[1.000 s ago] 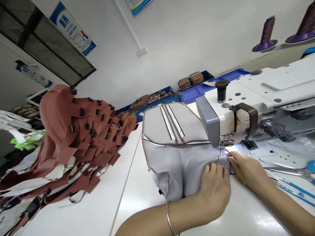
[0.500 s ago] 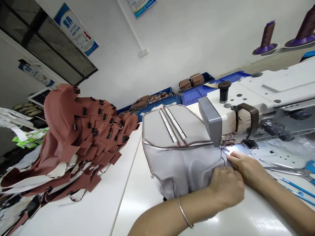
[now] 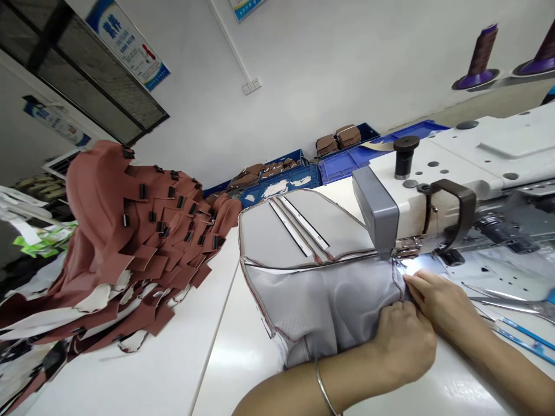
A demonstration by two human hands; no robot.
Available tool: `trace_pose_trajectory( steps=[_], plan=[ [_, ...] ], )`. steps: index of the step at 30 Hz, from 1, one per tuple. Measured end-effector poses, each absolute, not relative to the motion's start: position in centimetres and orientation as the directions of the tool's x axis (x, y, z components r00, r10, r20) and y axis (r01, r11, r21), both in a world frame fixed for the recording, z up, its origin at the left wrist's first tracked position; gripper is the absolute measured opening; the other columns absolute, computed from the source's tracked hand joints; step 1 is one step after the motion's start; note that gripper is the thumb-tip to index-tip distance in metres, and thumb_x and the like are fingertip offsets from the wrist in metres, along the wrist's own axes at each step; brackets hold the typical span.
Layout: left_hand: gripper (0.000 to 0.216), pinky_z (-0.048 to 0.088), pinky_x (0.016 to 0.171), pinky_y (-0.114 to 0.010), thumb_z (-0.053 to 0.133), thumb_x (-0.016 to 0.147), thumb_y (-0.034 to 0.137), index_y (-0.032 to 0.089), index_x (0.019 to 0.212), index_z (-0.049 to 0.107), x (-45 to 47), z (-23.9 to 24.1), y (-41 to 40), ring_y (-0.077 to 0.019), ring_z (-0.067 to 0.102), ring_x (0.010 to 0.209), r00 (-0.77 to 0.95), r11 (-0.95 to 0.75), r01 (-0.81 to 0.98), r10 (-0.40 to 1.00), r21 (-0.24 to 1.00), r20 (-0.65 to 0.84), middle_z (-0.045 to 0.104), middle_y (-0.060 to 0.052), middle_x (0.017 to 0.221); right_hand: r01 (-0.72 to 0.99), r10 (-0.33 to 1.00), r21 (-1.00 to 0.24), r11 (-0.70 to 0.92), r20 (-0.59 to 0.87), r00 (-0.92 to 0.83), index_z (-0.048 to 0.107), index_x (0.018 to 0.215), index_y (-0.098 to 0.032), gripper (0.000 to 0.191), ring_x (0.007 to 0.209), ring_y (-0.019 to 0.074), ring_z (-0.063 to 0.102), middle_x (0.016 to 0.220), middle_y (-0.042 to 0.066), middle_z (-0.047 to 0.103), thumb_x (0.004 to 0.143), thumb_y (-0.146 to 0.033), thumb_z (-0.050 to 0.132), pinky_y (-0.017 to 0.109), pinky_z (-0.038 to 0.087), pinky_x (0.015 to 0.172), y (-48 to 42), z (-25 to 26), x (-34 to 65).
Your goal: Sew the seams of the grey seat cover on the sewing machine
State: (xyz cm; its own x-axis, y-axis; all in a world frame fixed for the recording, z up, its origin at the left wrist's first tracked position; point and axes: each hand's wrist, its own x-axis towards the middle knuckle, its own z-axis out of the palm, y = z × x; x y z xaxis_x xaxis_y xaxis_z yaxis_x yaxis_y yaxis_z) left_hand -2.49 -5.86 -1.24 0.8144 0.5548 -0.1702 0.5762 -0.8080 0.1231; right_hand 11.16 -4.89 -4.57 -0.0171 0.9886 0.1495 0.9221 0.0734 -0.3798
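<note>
Both hands press down on a grey seat cover [image 3: 321,289] spread across the white table [image 3: 143,375]. Going left to right: a heap of reddish-brown fabric pieces [image 3: 130,242] with small black clips sits at the table's left edge. The grey cover lies mid-table, its seamed edge running under the sewing machine [image 3: 455,173]. The left hand [image 3: 405,344], a thin bangle [image 3: 323,387] on its wrist, is curled over the cover's near right corner, fingers bunching the cloth. Just right of it, the right hand [image 3: 436,303] lies flat, fingertips pinning the edge by the lit needle area; whether it pinches the cloth I cannot quite tell. Scissors [image 3: 511,303] lie near the table's right edge.
</note>
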Motion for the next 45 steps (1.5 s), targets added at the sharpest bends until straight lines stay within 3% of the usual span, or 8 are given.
trace_pose_trajectory(
  steps=[12, 21, 30, 33, 36, 38, 42, 45],
  plan=[
    [0.020, 0.041, 0.054, -0.030, 0.046, 0.081, 0.017, 0.012, 0.075, 0.064, -2.6, -2.8, -5.4, -0.0196, 0.055, 0.067, 0.853, -0.852, 0.521, 0.521, 0.055, -0.006, 0.059, -0.010, 0.073, 0.976, 0.995, -0.193, 0.096, 0.023, -0.093, 0.057, 0.074, -0.016, 0.017, 0.055, 0.0167, 0.049, 0.070, 0.006, 0.050, 0.077, -0.003, 0.047, 0.026, 0.025, 0.046, -4.2, -3.5, 10.6],
    [0.018, 0.044, 0.057, -0.031, 0.047, 0.078, 0.014, 0.012, 0.077, 0.065, -2.6, -3.3, -4.5, -0.0199, 0.055, 0.070, 0.825, -0.825, 0.564, 0.564, 0.031, -0.009, 0.060, -0.010, 0.075, 0.966, 0.982, -0.172, 0.191, 0.033, -0.188, 0.056, 0.079, -0.016, 0.020, 0.069, 0.0182, 0.055, 0.078, 0.008, 0.056, 0.082, -0.003, 0.042, 0.025, 0.036, 0.055, -3.5, -2.6, 10.4],
    [0.020, 0.045, 0.058, -0.031, 0.048, 0.081, 0.013, 0.012, 0.082, 0.067, -2.3, -2.7, -3.7, -0.0198, 0.057, 0.071, 0.794, -0.794, 0.608, 0.607, 0.020, -0.023, 0.062, -0.008, 0.077, 0.964, 0.991, -0.229, 0.132, 0.016, -0.132, 0.054, 0.084, -0.017, 0.016, 0.067, 0.0182, 0.051, 0.081, 0.007, 0.054, 0.083, -0.008, 0.041, 0.026, 0.031, 0.054, -4.0, -2.1, 10.6],
    [0.017, 0.046, 0.060, -0.031, 0.049, 0.082, 0.015, 0.013, 0.081, 0.067, -2.2, -2.6, -3.4, -0.0195, 0.058, 0.070, 0.791, -0.791, 0.611, 0.611, 0.043, -0.002, 0.063, -0.007, 0.075, 0.940, 1.000, -0.342, -0.001, -0.023, -0.007, 0.053, 0.087, -0.020, 0.014, 0.069, 0.0190, 0.052, 0.081, 0.005, 0.056, 0.084, -0.012, 0.042, 0.027, 0.029, 0.055, -4.6, -2.3, 10.7],
    [0.018, 0.046, 0.064, -0.032, 0.050, 0.083, 0.020, 0.014, 0.081, 0.067, -2.3, -2.1, -3.0, -0.0204, 0.059, 0.071, 0.767, -0.758, 0.632, 0.641, 0.160, 0.007, 0.065, -0.007, 0.076, 0.847, 0.980, -0.494, -0.195, -0.130, 0.150, 0.055, 0.092, -0.021, 0.015, 0.074, 0.0206, 0.057, 0.087, 0.005, 0.062, 0.085, -0.020, 0.043, 0.028, 0.031, 0.058, -4.7, -2.8, 11.2],
    [0.018, 0.046, 0.067, -0.032, 0.051, 0.083, 0.021, 0.015, 0.081, 0.068, -2.5, -1.4, -2.5, -0.0204, 0.060, 0.073, 0.699, -0.658, 0.674, 0.715, 0.336, -0.001, 0.067, -0.007, 0.079, 0.815, 0.971, -0.530, -0.235, -0.171, 0.170, 0.057, 0.095, -0.022, 0.017, 0.078, 0.0212, 0.059, 0.090, 0.005, 0.065, 0.082, -0.020, 0.047, 0.028, 0.033, 0.059, -4.5, -3.0, 11.6],
    [0.021, 0.044, 0.069, -0.026, 0.050, 0.080, 0.017, 0.017, 0.082, 0.071, -3.1, -0.4, -1.2, -0.0161, 0.058, 0.074, 0.508, -0.242, 0.580, 0.854, 0.778, -0.113, 0.068, -0.002, 0.080, 0.784, 0.962, -0.562, -0.265, -0.212, 0.173, 0.060, 0.092, -0.023, 0.017, 0.076, 0.0206, 0.060, 0.085, 0.003, 0.066, 0.079, -0.021, 0.049, 0.027, 0.034, 0.059, -3.9, -3.0, 12.2],
    [0.020, 0.039, 0.060, -0.024, 0.053, 0.078, 0.018, 0.015, 0.081, 0.073, -3.5, -0.1, -0.4, -0.0126, 0.052, 0.063, 0.413, 0.045, 0.450, 0.875, 0.892, -0.252, 0.063, -0.001, 0.069, 0.758, 0.959, -0.593, -0.273, -0.230, 0.166, 0.060, 0.089, -0.024, 0.013, 0.074, 0.0192, 0.060, 0.083, 0.001, 0.066, 0.081, -0.025, 0.050, 0.027, 0.034, 0.058, -3.7, -2.8, 12.4]
  ],
)
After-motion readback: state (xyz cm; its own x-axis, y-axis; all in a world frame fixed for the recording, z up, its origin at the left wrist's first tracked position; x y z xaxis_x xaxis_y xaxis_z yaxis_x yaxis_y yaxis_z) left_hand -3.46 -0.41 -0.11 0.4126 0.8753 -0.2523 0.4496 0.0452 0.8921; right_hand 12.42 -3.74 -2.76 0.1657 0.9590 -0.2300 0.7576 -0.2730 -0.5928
